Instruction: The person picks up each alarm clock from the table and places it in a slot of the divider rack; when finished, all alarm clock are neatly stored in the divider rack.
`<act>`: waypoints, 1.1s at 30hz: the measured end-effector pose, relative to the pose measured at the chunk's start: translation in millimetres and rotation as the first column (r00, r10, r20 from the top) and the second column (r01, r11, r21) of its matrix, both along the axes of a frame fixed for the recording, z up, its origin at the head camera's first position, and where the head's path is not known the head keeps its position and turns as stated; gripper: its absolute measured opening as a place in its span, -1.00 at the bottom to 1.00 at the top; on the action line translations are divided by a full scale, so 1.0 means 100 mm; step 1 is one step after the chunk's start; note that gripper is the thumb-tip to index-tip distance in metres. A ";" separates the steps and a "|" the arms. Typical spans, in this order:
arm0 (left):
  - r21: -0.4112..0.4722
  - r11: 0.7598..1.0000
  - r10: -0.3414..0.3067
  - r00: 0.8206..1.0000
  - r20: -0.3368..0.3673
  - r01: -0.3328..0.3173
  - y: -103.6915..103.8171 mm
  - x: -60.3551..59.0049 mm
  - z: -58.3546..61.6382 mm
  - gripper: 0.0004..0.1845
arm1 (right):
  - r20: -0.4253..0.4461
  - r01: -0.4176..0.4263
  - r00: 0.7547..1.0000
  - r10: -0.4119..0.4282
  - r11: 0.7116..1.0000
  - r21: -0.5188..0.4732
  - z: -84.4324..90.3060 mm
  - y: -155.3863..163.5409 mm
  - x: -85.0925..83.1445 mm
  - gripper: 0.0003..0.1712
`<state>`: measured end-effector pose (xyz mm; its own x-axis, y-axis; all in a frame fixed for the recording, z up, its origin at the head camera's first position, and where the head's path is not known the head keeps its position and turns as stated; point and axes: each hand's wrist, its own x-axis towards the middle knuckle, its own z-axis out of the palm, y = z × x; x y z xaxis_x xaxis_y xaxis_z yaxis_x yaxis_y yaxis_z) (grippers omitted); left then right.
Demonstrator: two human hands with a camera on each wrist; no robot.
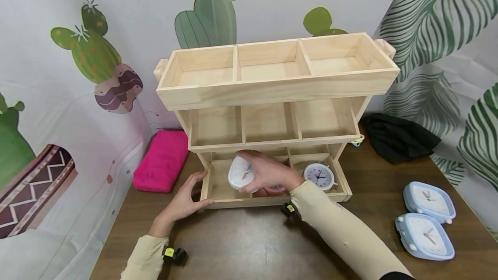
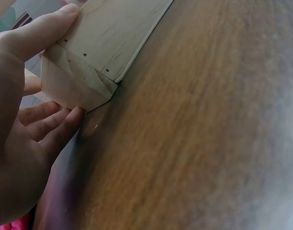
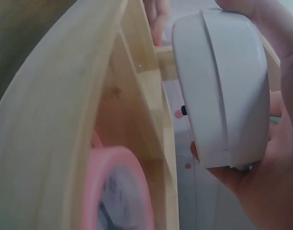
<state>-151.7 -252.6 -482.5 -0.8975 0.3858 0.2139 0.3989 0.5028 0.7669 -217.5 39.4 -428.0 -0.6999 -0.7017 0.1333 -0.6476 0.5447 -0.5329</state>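
A white clock (image 1: 240, 174) is held in the curled fingers of the right hand (image 1: 266, 173) over the rack's (image 1: 278, 87) bottom left compartment. The rack's front left corner is gripped by the left hand (image 1: 184, 200), thumb on top.

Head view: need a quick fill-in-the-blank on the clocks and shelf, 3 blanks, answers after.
1. The right hand holds a ____ clock over the bottom tier of the wooden shelf.
2. The left hand grips the shelf's bottom ____ corner.
3. On the table, at the right, lie ____ light blue clocks.

Missing words: white; left; two
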 end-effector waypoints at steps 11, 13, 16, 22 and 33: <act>0.006 1.000 -0.004 1.000 -0.008 0.004 0.00 0.00 0.00 -0.08 | 0.032 -0.117 0.993 0.117 0.993 0.001 -0.12 -0.35 -0.10 0.13; 0.007 1.000 -0.004 1.000 -0.004 0.004 0.00 0.01 0.01 -0.09 | 0.008 -0.131 0.991 0.130 0.991 0.018 -0.14 -0.40 -0.10 0.13; 0.012 1.000 -0.003 1.000 0.004 0.003 0.00 0.01 0.01 -0.09 | -0.004 -0.141 0.990 0.142 0.989 0.038 -0.17 -0.47 -0.11 0.14; 0.011 1.000 -0.003 1.000 -0.006 0.003 -0.01 -0.01 0.00 -0.09 | -0.027 -0.163 0.986 0.164 0.985 0.058 -0.22 -0.56 -0.16 0.18; 0.011 1.000 -0.014 1.000 -0.001 0.014 -0.01 0.00 0.01 -0.10 | -0.011 -0.169 0.985 0.171 0.979 0.113 -0.36 -0.64 -0.18 0.27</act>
